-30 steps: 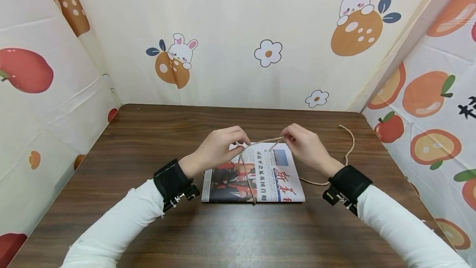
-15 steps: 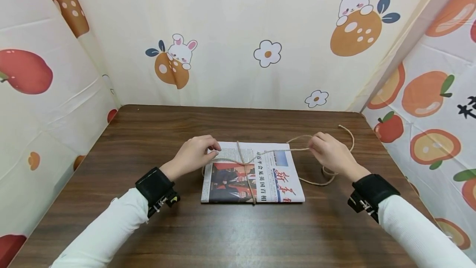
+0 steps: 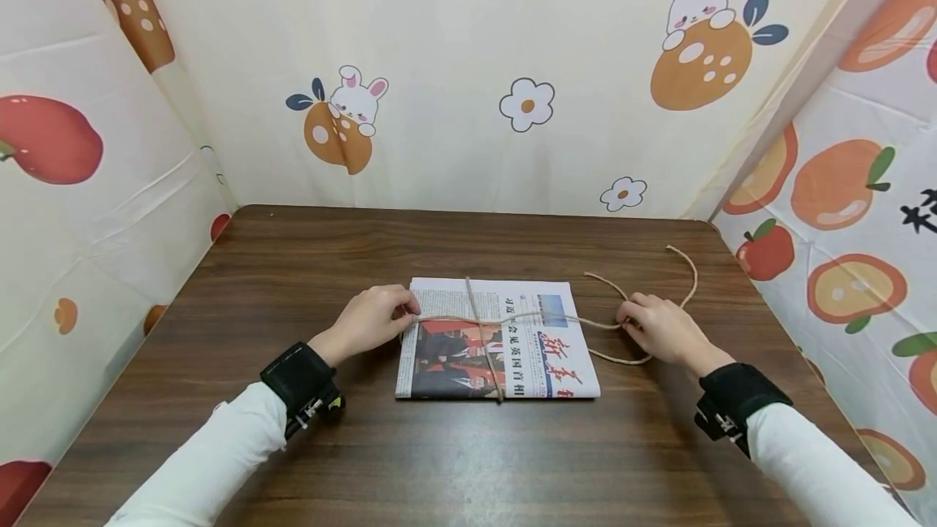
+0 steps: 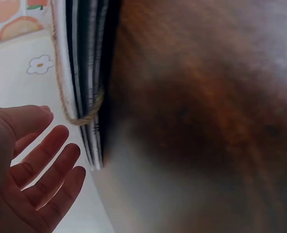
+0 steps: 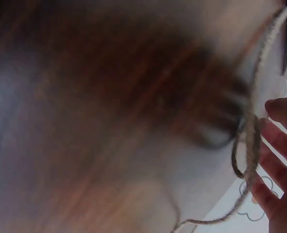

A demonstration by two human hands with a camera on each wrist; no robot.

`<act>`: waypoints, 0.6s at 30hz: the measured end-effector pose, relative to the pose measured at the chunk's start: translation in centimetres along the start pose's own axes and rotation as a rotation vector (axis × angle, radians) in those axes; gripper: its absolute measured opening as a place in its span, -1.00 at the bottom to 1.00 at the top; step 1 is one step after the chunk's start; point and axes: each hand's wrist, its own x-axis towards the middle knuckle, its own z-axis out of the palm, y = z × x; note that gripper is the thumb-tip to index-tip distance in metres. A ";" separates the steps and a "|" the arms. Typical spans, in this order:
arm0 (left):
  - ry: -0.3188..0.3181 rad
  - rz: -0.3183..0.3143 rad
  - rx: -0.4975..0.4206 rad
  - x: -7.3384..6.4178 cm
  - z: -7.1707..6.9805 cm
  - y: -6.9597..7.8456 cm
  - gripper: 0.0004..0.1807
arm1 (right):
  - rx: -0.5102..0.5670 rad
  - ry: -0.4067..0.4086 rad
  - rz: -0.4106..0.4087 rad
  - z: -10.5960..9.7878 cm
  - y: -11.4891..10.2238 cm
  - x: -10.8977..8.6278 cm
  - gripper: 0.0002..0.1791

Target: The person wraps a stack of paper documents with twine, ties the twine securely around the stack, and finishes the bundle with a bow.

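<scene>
A folded newspaper point(image 3: 538, 348) lies flat on the table, with a jute rope point(image 3: 527, 315) crossing over its top both lengthwise and across. At its left edge is my left hand point(image 3: 373, 317), fingers loosely bent right beside the rope. In the left wrist view, the rope point(image 4: 60, 92) wraps the paper's edge point(image 4: 87, 63), and the thumb stands apart from the fingers. Right of the newspaper, my right hand point(image 3: 662, 332) pinches the rope at its fingertips. The right wrist view shows the rope point(image 5: 254, 97) running past the thumb and fingers with a small loop.
Loose rope point(image 3: 691, 267) curves over the brown wooden table point(image 3: 329, 242) behind the right hand, with another free end to the newspaper's right. Printed cloth point(image 3: 439, 39) stands along the back and both sides. Each wrist wears a black band point(image 3: 300, 385).
Both hands have moved apart and nearer the table, the left to the newspaper's left edge, the right beyond its right edge. The rope between them has come down across the newspaper.
</scene>
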 end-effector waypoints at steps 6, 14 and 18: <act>-0.025 -0.021 0.004 -0.4 0.5 -0.2 -0.93 | 0.009 -0.034 0.036 0.4 -0.2 -0.2 -0.77; 0.007 -0.010 0.009 -0.1 0.2 -0.2 -0.95 | 0.011 -0.009 0.078 -0.3 -0.2 0.4 -0.81; 0.018 -0.005 0.014 0.1 -0.3 -0.2 -0.95 | -0.005 -0.040 0.175 -1.1 0.5 0.8 -0.87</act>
